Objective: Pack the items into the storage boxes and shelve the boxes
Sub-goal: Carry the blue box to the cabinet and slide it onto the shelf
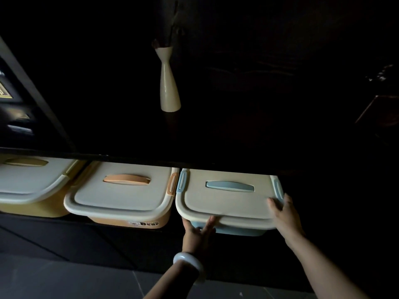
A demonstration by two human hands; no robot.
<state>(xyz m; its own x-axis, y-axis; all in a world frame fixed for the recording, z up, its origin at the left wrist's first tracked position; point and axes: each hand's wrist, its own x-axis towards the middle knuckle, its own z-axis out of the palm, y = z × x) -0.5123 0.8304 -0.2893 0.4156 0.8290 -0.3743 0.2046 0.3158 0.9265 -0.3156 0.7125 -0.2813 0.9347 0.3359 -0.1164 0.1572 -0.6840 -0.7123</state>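
Three lidded storage boxes stand side by side on a low dark shelf. The blue box (228,201) is the rightmost, with a cream lid, a blue handle and blue side clips. My left hand (199,231) presses with straight fingers against its front edge near the left corner. My right hand (282,214) lies flat on the lid's front right corner. The orange box (123,197) sits just left of it, touching. The yellow box (30,186) is at the far left, partly cut off by the frame.
A dark shelf board (129,158) overhangs the backs of the boxes. A tall cream vase (169,87) stands on that upper surface. The cabinet front and the grey floor (64,281) lie below. The scene is very dark on the right.
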